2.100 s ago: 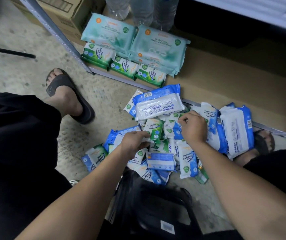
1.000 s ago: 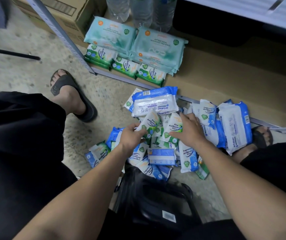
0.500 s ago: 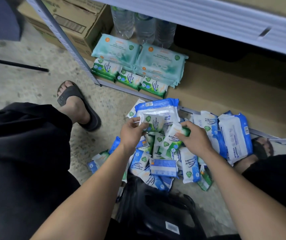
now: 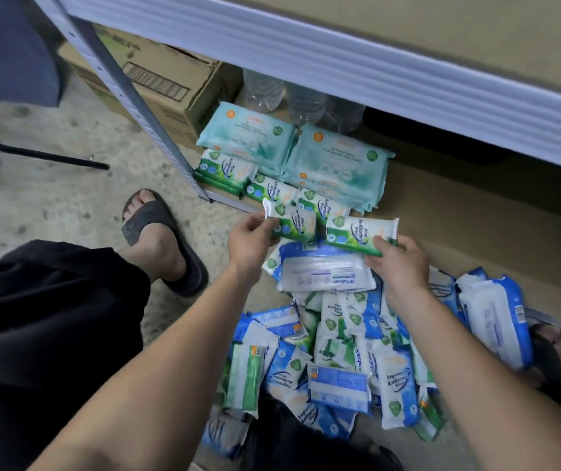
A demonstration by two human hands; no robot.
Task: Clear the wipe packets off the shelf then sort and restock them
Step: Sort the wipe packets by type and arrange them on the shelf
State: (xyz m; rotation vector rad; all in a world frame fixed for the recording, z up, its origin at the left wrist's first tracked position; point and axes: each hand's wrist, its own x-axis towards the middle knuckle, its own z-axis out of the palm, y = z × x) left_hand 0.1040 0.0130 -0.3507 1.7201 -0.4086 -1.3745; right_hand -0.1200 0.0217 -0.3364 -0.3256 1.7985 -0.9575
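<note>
Nearest, on the floor: a loose pile of blue and green packets [image 4: 340,351], not yet sorted. Just beyond, above a large blue pack [image 4: 323,277]: left hand [image 4: 248,243] pinching a green packet [image 4: 294,224] by its left end, right hand [image 4: 398,263] gripping a second green packet [image 4: 360,234] at its near right corner, fingers curled round it. To restock well: carry both over the shelf board [image 4: 459,205] edge and set them down flat at the right end of the green row [image 4: 272,188], one at a time, without nudging neighbours out of line. Long axis of each held packet running left to right, printed face up, the left one dipping nearer at its right end. Row lying much the same way, in front of the teal packs [image 4: 337,158] farther back.
</note>
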